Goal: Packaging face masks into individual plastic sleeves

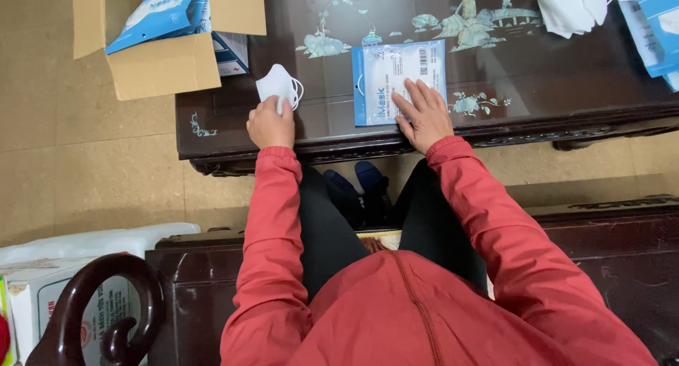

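1. Plainly, the white mask (278, 84) lies near the front edge of the dark surface (233, 118), folded flat with its ear loops at its right side; it looks very light, soft and easily creased.
2. The left hand (270, 123) rests on the mask's lower edge, fingers curled down onto it. Whether they pinch it or only press on it, I cannot tell. A light pinch at a folded edge or by the loops would likely suit it best.
3. The blue and clear packet (396, 80) lies flat just to the right; thin, slick film, probably apt to slide on the polished top.
4. The right hand (424, 115) lies open, fingers spread on the packet, pressing without gripping.
5. Further out: a cardboard box (166, 65) holding more packets stands at the surface's left end, with loose white masks (569, 7) at the far right.
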